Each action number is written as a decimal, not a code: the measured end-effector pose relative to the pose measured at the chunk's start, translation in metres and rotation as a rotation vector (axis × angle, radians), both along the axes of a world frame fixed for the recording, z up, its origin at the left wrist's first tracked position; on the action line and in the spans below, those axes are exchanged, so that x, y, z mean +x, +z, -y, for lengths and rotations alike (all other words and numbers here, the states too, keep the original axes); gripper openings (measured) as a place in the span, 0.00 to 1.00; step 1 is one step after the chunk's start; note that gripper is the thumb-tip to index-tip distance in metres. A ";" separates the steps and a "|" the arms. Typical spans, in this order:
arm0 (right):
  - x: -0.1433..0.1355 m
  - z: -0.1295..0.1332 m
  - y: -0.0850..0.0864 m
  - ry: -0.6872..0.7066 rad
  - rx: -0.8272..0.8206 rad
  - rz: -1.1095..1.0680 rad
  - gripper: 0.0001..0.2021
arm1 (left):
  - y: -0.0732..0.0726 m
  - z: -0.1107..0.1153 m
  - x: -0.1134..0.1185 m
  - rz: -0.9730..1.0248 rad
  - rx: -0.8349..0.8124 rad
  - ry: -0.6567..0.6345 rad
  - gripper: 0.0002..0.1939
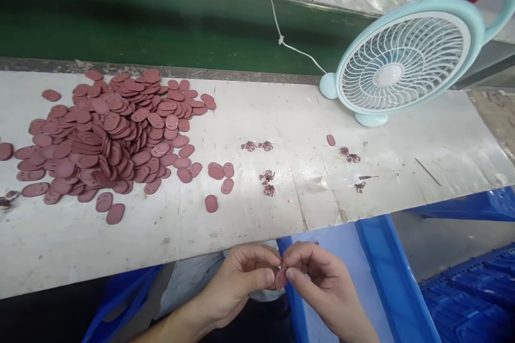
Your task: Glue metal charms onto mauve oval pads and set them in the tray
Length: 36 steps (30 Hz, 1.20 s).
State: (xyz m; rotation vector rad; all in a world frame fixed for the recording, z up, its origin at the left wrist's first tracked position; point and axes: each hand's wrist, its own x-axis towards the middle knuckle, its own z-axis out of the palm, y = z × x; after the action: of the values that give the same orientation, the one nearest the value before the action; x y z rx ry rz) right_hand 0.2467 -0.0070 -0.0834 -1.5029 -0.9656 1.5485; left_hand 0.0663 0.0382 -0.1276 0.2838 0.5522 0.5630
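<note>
While the left hand (239, 284) and the right hand (322, 284) meet at their tips, one reddish oval disc (280, 278) sits between them, pinched by the thumb and fingers of each. It looks light, thin and stiff, probably not very slippery, though the edge might chip; its rim seems the best place to take hold. Beyond the fingers, on one table (120, 246), about seven small figures (269, 188) can be counted: four almost straight ahead in two pairs, three farther right. They look light and fragile, so best gripped gently. One lone disc (330, 140) lies ahead and to the right of the fingers, near what seems one clear bottle (340, 180), with one fan (402, 64) farther off. Ahead and left of the fingers are at least four loose discs (211, 203), then one big heap (112, 139), too jumbled to count.
</note>
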 end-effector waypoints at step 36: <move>-0.012 -0.071 0.015 0.057 0.268 0.332 0.04 | 0.015 -0.022 -0.043 -0.134 0.122 0.262 0.16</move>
State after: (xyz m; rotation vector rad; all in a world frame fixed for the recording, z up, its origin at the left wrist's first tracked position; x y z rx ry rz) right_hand 0.2345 0.0640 -0.0685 -1.5743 -1.3576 1.1700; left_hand 0.0234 0.0599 -0.1123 0.3691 0.6915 0.8376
